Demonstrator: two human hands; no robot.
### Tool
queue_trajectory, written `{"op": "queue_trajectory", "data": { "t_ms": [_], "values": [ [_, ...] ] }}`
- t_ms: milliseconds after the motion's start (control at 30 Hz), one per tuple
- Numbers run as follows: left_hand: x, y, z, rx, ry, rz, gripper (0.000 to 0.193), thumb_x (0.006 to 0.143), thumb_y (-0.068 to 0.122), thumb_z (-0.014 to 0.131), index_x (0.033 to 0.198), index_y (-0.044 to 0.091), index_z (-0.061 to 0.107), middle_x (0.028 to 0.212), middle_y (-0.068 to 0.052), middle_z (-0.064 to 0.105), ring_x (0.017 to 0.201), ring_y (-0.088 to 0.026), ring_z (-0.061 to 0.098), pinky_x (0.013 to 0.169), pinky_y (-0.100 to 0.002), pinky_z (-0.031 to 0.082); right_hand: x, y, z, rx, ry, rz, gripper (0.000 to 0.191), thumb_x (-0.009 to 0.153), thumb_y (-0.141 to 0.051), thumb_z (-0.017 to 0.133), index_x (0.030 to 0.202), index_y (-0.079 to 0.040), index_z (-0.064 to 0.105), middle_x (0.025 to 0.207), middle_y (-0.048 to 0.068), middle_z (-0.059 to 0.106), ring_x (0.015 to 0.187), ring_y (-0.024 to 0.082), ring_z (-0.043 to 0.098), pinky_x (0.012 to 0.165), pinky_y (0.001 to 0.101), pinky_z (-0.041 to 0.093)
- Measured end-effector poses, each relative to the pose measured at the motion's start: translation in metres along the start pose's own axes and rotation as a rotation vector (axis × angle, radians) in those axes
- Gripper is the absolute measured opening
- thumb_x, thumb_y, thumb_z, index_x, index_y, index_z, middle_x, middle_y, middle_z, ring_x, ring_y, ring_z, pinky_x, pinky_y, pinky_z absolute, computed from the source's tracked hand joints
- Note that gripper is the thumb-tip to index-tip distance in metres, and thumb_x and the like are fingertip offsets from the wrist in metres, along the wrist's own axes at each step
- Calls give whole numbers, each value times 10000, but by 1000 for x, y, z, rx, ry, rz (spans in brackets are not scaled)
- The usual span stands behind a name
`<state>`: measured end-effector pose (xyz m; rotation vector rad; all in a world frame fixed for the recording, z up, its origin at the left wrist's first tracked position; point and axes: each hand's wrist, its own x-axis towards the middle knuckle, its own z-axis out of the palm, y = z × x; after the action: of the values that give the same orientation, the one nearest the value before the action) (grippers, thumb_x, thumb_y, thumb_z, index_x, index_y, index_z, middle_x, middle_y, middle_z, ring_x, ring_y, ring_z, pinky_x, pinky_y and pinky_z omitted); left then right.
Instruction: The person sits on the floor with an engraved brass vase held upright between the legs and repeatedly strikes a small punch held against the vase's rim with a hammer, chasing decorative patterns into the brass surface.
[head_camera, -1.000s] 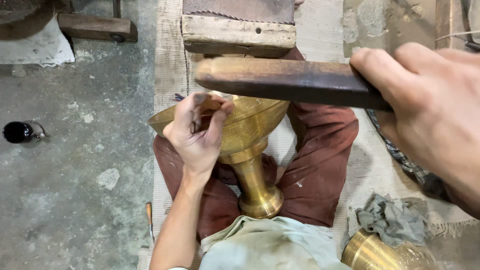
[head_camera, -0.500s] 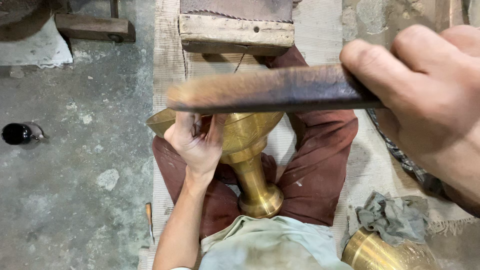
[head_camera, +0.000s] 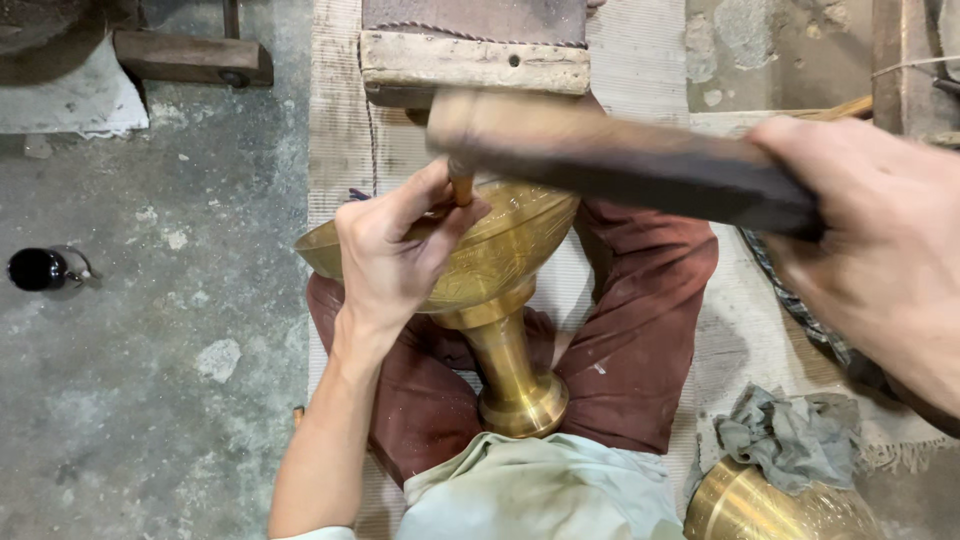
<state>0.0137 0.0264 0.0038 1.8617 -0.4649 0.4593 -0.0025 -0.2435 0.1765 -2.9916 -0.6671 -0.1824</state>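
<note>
Here I see one brass goblet-shaped vessel (head_camera: 480, 300) lying tilted across my lap, its long axis running from the flared foot close to my waist up to the wide bowl, which points away from me toward a wooden block (head_camera: 475, 65) at the top of the view. The bowl's engraved outer wall faces up.

My left hand (head_camera: 400, 255) rests on the bowl's rim, its grip pinching one small punch (head_camera: 461, 187) between thumb and fingertips — the punch stands roughly upright, tip down on the brass. My right hand (head_camera: 880, 260) is wrapped tight around the dark handle of one wooden mallet (head_camera: 600, 155). The mallet's long axis runs nearly level from right to left, its pale, blurred head just above the top of the punch; whether they touch I cannot tell.

The vessel sits between my two knees in reddish-brown trousers (head_camera: 640, 340), on a woven mat (head_camera: 340, 150) spread over the concrete floor (head_camera: 150, 350). A second brass piece (head_camera: 770, 510) shows at the lower right — only partly in view — with one grey rag (head_camera: 790, 435) draped on it. One small dark jar (head_camera: 38, 269) lies on the floor, well apart to the left.
</note>
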Motion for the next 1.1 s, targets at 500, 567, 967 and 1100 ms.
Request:
{"op": "queue_trajectory", "data": {
  "t_ms": [500, 567, 967, 1100],
  "values": [
    [55, 2, -20, -100, -536, 173, 383, 867, 85, 829, 1225, 9, 716, 1101, -162, 760, 917, -316, 770, 789, -344, 620, -98, 18, 97, 184, 144, 360, 392, 926, -103, 784, 1299, -72, 669, 852, 101, 716, 706, 195, 710, 645, 309, 535],
    [63, 1, -17, -112, -595, 202, 388, 857, 78, 821, 1225, 12, 718, 1107, -163, 755, 938, -318, 764, 809, -351, 621, -110, 10, 117, 354, 207, 518, 351, 908, -140, 807, 1198, -65, 624, 809, 82, 693, 648, 200, 673, 607, 324, 518],
    [78, 2, -9, -100, -783, 236, 327, 887, 87, 788, 1204, 113, 714, 1004, -112, 786, 828, -292, 772, 725, -398, 598, -130, -27, 159, 367, 223, 587, 356, 866, -126, 803, 1185, -65, 658, 780, 112, 671, 656, 226, 689, 634, 362, 520],
    [73, 0, -13, -59, -619, 199, 514, 873, 77, 794, 1351, 41, 609, 968, -178, 750, 846, -377, 724, 716, -438, 557, -124, -25, 164, 466, 35, 760, 462, 782, -177, 857, 1177, -65, 645, 683, 132, 669, 564, 264, 669, 579, 381, 526]
  ]
}}
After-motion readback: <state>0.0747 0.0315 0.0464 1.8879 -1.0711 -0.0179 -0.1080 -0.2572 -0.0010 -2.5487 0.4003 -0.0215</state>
